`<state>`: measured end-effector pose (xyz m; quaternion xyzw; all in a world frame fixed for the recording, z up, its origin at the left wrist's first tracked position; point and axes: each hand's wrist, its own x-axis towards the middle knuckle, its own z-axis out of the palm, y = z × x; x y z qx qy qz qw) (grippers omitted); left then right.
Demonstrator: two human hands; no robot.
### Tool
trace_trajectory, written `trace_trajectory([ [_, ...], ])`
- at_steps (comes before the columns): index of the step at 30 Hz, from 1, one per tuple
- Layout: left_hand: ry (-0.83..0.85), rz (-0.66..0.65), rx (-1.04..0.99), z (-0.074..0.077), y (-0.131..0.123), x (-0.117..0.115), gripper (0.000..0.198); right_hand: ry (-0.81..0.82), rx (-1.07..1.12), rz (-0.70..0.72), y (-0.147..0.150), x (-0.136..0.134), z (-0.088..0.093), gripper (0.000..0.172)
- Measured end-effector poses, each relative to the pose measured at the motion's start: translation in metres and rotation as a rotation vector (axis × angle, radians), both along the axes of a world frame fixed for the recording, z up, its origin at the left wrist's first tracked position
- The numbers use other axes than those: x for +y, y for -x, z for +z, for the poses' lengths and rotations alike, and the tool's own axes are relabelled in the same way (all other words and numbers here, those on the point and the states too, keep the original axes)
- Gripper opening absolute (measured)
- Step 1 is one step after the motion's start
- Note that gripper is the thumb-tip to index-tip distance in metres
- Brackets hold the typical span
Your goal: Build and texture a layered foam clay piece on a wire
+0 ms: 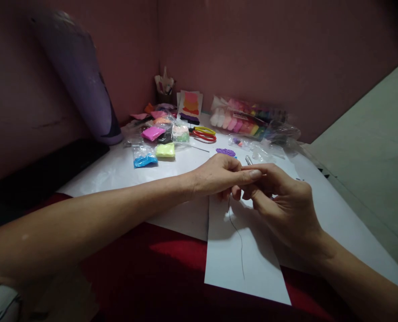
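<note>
My left hand and my right hand meet over a white sheet of paper, both with fingers pinched closed and tips touching. From beneath the left fingers a thin dark thread trails down over the sheet. Whatever lies between the right fingertips is hidden by the thumbs and knuckles. Just behind the hands is a textured purple piece, with a bit of blue at its edge. Close to the right fingers a small silvery rod shows partly.
Bagged clay packets in pink, yellow and blue lie at the left. Scissors rest behind them. A large clay pack, a colour-striped card and a pen cup stand along the wall. A purple roll leans left.
</note>
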<state>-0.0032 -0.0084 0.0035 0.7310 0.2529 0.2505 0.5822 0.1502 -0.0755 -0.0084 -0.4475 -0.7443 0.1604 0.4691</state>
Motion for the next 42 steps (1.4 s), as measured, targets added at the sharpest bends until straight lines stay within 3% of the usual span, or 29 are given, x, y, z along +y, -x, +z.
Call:
trace_trajectory([
  [42,0.007,-0.003,0.004,0.0017,-0.0001,-0.0011,0.049,0.003,0.014,-0.001,0.0013,-0.0005,-0.0001,0.015],
])
